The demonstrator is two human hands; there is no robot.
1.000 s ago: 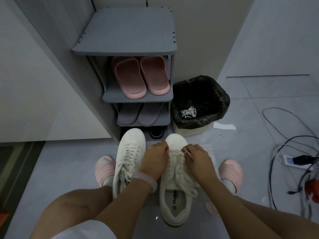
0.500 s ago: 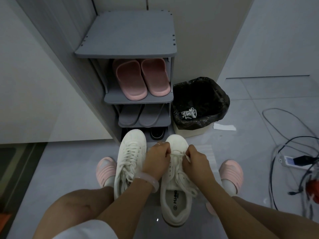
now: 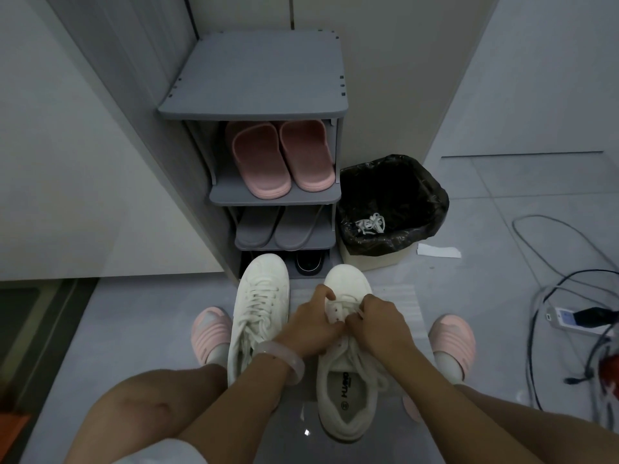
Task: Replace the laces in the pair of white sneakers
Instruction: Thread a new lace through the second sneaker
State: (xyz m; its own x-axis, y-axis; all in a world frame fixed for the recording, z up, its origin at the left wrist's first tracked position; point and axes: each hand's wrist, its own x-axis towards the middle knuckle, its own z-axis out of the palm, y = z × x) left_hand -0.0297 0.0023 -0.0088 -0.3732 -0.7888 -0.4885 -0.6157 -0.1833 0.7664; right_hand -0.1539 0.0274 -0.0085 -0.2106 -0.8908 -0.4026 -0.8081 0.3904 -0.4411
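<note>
While both hands work at the front of the right sneaker (image 3: 345,373), the left hand (image 3: 310,321) has its fingers curled down onto the eyelet area near the toe, pinching the lace (image 3: 360,309). The right hand (image 3: 380,321) pinches the same white lace just beside the left hand's fingertips, thumb and forefinger closed on it. Loose lace ends trail down the right sneaker's side, below the right wrist. A pale bangle (image 3: 284,358) sits on the left wrist.

Just left of the left hand stands the left sneaker (image 3: 259,313), fully laced, toe pointing away. Both sneakers rest on the floor (image 3: 134,313) between the person's feet in pink slippers (image 3: 211,329). A pale ribbed mat (image 3: 402,306) lies under the right sneaker, showing beyond the right hand.

Ahead of the hands is a grey shoe rack (image 3: 261,78) holding pink slides (image 3: 281,159) and grey slides (image 3: 278,226) below. Ahead and right of the right hand, a bin with a black liner (image 3: 395,202) holds a bundle of white laces (image 3: 370,224). Far right of the right hand, cables (image 3: 549,249) and a power strip (image 3: 576,319) lie on the floor.
</note>
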